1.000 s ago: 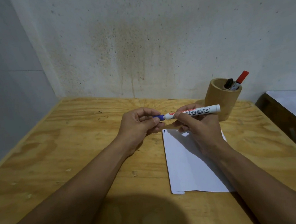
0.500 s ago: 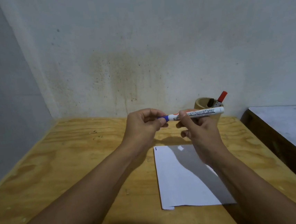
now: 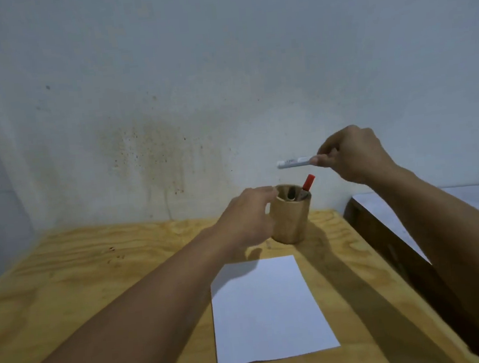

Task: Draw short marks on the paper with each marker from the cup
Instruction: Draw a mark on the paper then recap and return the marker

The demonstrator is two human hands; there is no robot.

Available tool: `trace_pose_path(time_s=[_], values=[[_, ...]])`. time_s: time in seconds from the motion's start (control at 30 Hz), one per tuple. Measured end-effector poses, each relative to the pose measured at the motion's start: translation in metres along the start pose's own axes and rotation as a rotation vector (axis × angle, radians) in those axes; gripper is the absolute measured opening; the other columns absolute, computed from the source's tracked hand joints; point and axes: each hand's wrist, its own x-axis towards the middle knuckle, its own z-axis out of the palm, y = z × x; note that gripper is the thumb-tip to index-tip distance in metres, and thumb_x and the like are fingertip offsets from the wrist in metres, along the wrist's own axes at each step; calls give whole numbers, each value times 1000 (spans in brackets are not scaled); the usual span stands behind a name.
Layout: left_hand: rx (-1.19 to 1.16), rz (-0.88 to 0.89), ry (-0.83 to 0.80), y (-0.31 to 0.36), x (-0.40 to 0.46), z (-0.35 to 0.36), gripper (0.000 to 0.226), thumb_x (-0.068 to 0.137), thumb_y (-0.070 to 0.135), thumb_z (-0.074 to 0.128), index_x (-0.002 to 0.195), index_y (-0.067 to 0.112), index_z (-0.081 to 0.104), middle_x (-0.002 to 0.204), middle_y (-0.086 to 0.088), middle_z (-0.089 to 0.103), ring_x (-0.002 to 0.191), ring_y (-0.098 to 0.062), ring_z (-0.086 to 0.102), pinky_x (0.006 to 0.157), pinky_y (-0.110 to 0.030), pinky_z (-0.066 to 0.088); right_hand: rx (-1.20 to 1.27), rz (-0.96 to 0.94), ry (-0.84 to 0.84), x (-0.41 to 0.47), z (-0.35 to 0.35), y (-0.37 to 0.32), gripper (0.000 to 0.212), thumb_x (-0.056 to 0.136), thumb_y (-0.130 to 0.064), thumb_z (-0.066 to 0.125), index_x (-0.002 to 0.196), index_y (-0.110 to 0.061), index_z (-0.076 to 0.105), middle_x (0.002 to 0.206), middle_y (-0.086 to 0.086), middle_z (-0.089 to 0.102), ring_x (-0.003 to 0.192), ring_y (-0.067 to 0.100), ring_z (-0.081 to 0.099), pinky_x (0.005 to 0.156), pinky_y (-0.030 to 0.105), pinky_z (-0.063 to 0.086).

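A tan cup stands at the back of the wooden table. A red-capped marker and a dark marker stick out of it. My left hand rests against the cup's left side, fingers curled around it. My right hand is raised above and to the right of the cup, pinching a white marker that lies level and points left. Its cap end is hidden in my fingers. A white sheet of paper lies in front of the cup.
A pale stained wall rises just behind the table. A dark-framed surface with a white top adjoins the table on the right, partly behind my right forearm. The paper's near left corner is folded.
The hands parted. My right hand carried the white marker up and to the right above the cup; my left hand left the blue cap end and went to the cup. The camera tilted up.
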Motion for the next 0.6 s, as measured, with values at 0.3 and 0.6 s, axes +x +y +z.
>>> trace_pose_path(time_s=[0.3,0.6], values=[[176,46,-80,-2,5,18,49,79,4,57,127,16,56,154,4,33,132,-24,40,109,-43,32,6,-65,-90,26,17,2,25,85,-9,67,109,-10,67,106,11,66,82,18,59,65,24,53],[26,56,-20,-1,12,23,73,76,-6,55,138,29,39,139,3,44,108,-27,50,87,-41,49,133,-45,-71,28,35,12,34,79,-21,78,105,-13,58,97,7,61,80,20,59,58,20,46]])
